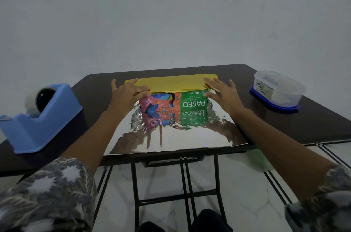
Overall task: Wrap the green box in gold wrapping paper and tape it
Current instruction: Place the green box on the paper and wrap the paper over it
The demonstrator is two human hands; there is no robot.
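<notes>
Gold paper [171, 82] covers the top of the box [172, 101] on the worktop [284, 127]; our left grip [129, 91] and right grip [222, 93] press it there, fingers flat. Near flap, ends and taping, dispenser [38, 117] left of the box, remain.

I'm reading yellow-gold on the folded flap of the shiny gold wrapping paper [171, 82]. Its underside is mirror silver, carrying a smeared copy of the box's colours. The green cardboard tissue box [193, 103] is green with white lettering at one end, and the rest is orange, pink and blue in a painted bird pattern. The wooden tabletop [313, 123] is dark brown. The plastic tape dispenser [38, 121] is light blue, with a white roll and a black hub. The clear plastic tub [279, 89] has a deep blue lid. The patterned sleeve [47, 193] is grey with white leafy blotches. The marbled floor [247, 193] is white with black stripes.
</notes>
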